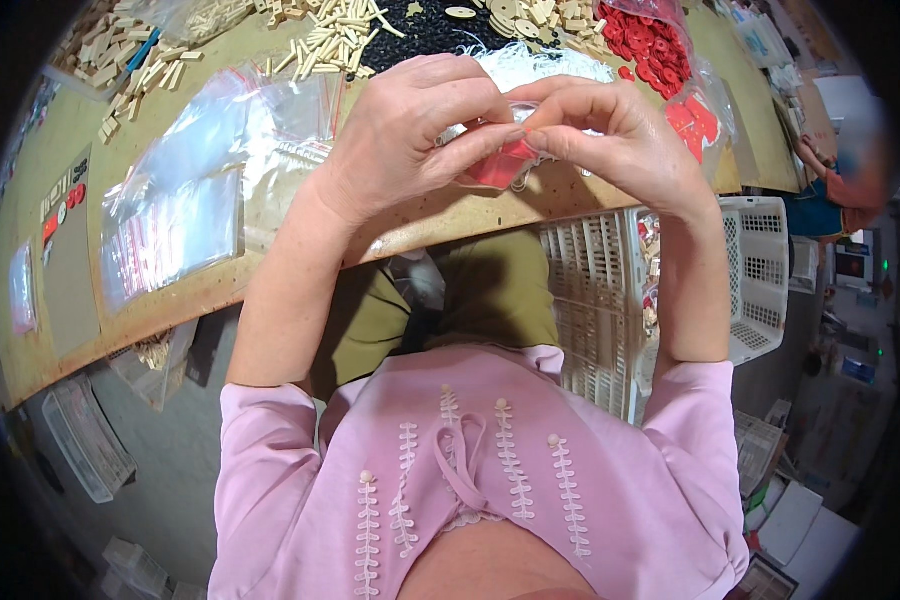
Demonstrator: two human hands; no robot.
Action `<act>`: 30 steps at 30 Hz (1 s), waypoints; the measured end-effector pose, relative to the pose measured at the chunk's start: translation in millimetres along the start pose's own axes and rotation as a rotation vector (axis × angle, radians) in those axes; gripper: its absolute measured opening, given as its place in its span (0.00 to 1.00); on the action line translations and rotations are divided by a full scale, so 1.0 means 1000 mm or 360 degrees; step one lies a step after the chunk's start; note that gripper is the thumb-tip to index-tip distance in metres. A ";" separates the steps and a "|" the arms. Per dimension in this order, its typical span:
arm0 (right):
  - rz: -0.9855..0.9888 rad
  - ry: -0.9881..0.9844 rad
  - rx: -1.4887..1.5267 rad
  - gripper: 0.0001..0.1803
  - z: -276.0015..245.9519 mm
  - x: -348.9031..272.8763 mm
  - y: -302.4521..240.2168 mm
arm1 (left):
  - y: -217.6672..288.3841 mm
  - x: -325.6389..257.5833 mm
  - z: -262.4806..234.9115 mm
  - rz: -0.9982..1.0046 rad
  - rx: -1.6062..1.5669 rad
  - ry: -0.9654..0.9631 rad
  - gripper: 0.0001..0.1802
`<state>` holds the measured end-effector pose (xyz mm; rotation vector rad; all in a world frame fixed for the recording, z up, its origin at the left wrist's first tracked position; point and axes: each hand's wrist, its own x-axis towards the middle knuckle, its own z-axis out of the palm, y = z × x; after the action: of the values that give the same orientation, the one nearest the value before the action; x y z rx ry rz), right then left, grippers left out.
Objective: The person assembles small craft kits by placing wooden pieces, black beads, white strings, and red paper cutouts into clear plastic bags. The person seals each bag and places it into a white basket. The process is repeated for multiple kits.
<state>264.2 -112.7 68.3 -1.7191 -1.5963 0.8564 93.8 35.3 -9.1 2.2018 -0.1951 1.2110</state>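
"Worktable (440, 215) first: it sweeps across the upper half and down the left side of the frame. What's next in size?"

"White plastic crate (590, 310), right of centre, below the table's edge. Then clear zip bags (170, 240), spread in overlapping layers on the tabletop, left."

"And the heaps?"

"All along the top: pale wooden pegs (340, 35) left of centre, black pieces (435, 35) beside them, white string (540, 65) behind the hands, red discs (650, 55) toward the upper right."

"How are the hands set?"

"Close together at upper centre, above the table's near edge. Left hand (415, 125) has thumb and forefinger pinched; right hand (610, 130) does the same just beside it, the fingertips nearly meeting."

"Pinching what?"

"One small clear bag (495, 170), held by its upper part between them and hanging at upper centre. Something red shows through; I can't tell what."
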 end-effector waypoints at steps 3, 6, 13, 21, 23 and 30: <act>-0.0015 -0.0128 -0.0135 0.09 -0.002 0.006 0.004 | 0.001 -0.001 0.001 0.0011 0.0032 -0.0063 0.08; 0.0220 -0.0313 -0.0218 0.08 -0.007 0.009 0.000 | 0.001 -0.001 0.002 0.0022 0.0101 -0.0035 0.08; 0.0198 -0.0131 0.0145 0.07 0.003 0.007 0.008 | 0.004 -0.002 -0.004 -0.0500 -0.0275 -0.0038 0.07; 0.0440 -0.0295 0.0775 0.11 0.020 0.015 0.039 | -0.005 -0.012 -0.001 -0.0989 -0.0204 -0.0278 0.10; 0.0512 -0.0270 0.0804 0.10 0.023 0.016 0.040 | -0.006 -0.012 -0.001 -0.0986 -0.0253 -0.0266 0.09; 0.0412 -0.0025 0.0485 0.08 0.042 0.011 0.041 | -0.008 -0.014 0.001 -0.1025 -0.0393 -0.0194 0.08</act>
<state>254.5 -103.1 10.3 -1.7186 -1.1936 1.1752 90.1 38.5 -24.1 1.8997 0.2855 0.6565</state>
